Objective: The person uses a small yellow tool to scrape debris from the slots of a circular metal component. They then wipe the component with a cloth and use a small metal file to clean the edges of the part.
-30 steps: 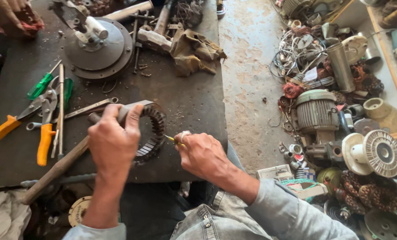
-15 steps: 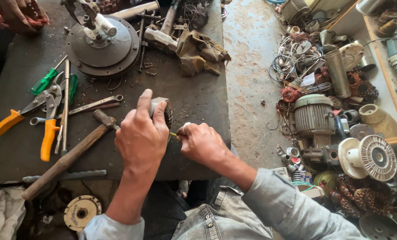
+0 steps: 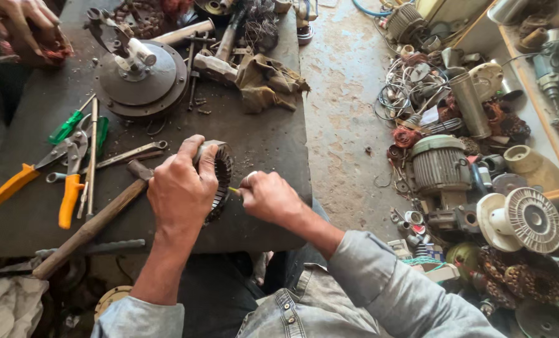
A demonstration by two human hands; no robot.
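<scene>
Stator ring [image 3: 220,178] gripped by left hand [image 3: 179,191] on dark workbench [image 3: 273,144] (cluttered floor beside).

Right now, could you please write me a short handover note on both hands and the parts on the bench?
Left hand grips the slotted stator ring, held on edge on the dark bench.
Right hand pinches a small yellow-tipped tool against the ring's slots.
Hammer and orange-handled pliers lie to the left; the round motor housing sits behind.
Done and left: cannot tell from this view.
</scene>
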